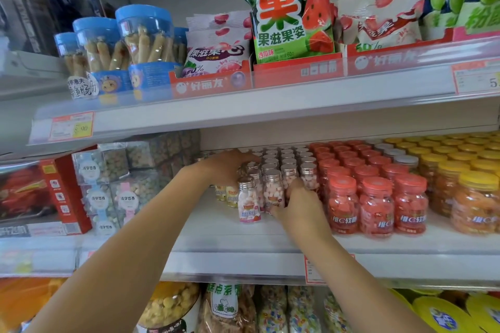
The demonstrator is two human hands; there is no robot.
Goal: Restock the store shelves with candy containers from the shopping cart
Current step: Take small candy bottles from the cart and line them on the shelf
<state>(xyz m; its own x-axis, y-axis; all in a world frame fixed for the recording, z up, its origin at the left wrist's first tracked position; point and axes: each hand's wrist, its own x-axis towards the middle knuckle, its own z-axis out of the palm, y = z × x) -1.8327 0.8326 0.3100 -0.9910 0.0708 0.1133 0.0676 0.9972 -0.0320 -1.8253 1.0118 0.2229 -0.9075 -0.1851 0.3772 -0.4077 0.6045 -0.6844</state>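
Observation:
Several small clear candy bottles with silver caps (284, 162) stand in rows on the middle shelf (216, 230). My left hand (227, 167) reaches into the left side of the rows, its fingers curled over the caps of the bottles there. My right hand (300, 203) pinches the side of a front bottle of pink and white candies (273, 192). One more such bottle (249, 201) stands alone at the front left, untouched. The shopping cart is out of view.
Red-capped jars (378, 205) and yellow-capped jars (476, 203) stand tight to the right of the small bottles. Clear boxes of sweets (108, 186) and a red carton (54, 197) sit to the left. Snack bags and blue-lidded tubs fill the shelf above.

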